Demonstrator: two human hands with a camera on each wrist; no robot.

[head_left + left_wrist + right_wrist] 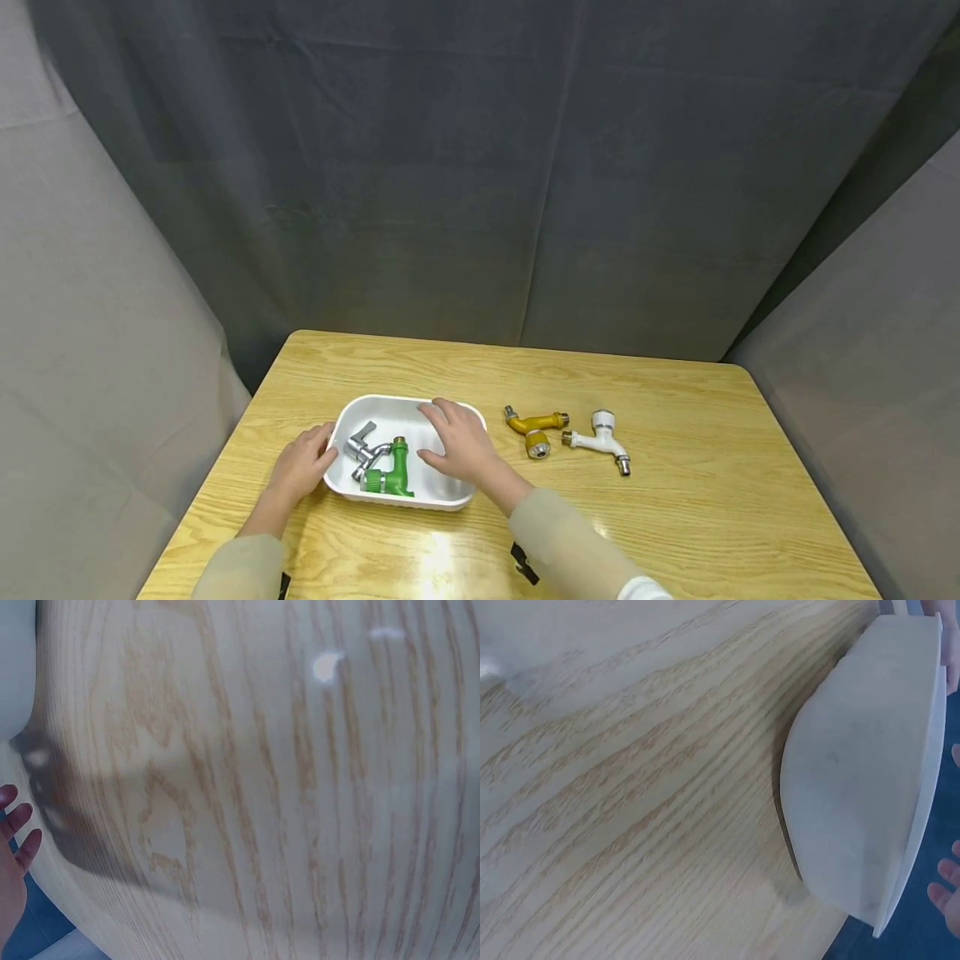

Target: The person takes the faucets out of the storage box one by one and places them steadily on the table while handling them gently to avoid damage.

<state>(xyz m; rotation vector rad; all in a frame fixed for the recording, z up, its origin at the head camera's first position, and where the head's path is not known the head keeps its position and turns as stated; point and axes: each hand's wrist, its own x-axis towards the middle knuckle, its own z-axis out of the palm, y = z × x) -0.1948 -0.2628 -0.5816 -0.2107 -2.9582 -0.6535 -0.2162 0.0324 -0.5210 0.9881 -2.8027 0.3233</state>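
A white plastic tray (450, 503) stands on the table, its near side also filling the right of the right wrist view. Inside, at its left end, lie a green tap (400, 468) and a chrome tap (360, 448) with a lever. My left hand (298, 462) is at the tray's left rim, fingers loosely bent; whether it touches the rim, I cannot tell. Over the tray's right half, my right hand (463, 444) is spread, thumb apart from the fingers, with nothing seen in it. Its fingertips (945, 874) show beyond the tray in the right wrist view.
Right of the tray, a yellow tap (536, 425) and a white tap (600, 440) lie on the wooden table (697, 500). A dark grey curtain (450, 183) hangs behind the table. Paler cloth (97, 317) hangs at the left and right sides.
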